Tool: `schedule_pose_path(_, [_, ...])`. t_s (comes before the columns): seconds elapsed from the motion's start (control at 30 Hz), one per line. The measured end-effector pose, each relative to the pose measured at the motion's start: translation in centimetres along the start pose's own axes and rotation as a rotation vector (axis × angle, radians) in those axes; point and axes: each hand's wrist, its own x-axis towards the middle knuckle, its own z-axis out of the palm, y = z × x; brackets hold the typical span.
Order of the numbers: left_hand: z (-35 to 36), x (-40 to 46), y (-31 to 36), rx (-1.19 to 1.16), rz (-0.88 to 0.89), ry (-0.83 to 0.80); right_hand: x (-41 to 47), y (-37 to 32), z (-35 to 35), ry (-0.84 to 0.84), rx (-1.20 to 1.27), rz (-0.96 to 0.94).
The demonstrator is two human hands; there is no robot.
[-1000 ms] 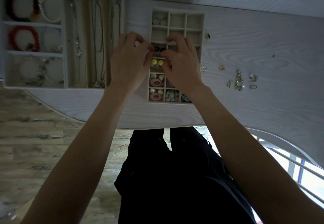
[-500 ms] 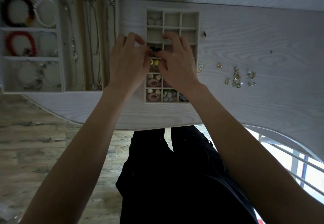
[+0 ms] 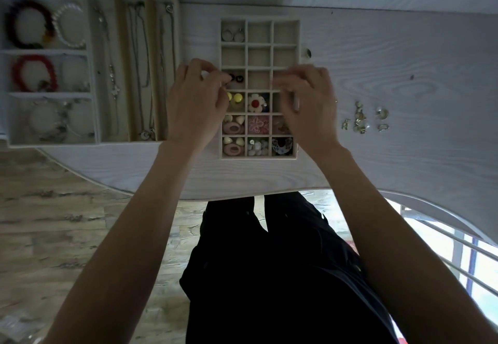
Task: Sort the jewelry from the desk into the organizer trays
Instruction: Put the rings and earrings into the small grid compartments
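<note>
The loose earrings (image 3: 361,121) lie on the surface just right of the right hand (image 3: 310,106), nearer it than the left hand (image 3: 196,101); both grips curl narrow, contents unclear, over the compartment tray (image 3: 260,20).

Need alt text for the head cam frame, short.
Two bare hands, left hand and right hand, work over a gridded earring tray on a white desk. Bracelet and necklace trays sit left; loose gold earrings lie right.
</note>
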Motion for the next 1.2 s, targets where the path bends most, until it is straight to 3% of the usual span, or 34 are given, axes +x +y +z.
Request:
schedule_pose_path(0.13, [0.4,-0.6,0.5,-0.148,-0.065,0.001,-2.0,3.8,-3.4,0.047,-0.143,0.178])
schedule_pose_path(0.33, [1.1,-0.7,1.2,-0.517,-0.364,0.052,-2.2,6.2,-4.1,-0.189,-0.14,0.465])
schedule_pose_path(0.67, [1.0,-0.6,0.4,-0.499,-0.343,-0.002,-1.4,4.6,-2.7,-0.033,-0.196,0.257])
schedule_pose_path(0.93, [1.3,-0.4,0.2,-0.498,-0.33,-0.007,-2.4,5.6,-3.1,-0.166,-0.178,0.393])
schedule_pose_path(1.2, [1.2,-0.3,0.1,-0.527,-0.31,-0.004,-0.6,4.9,-2.0,-0.097,-0.131,0.394])
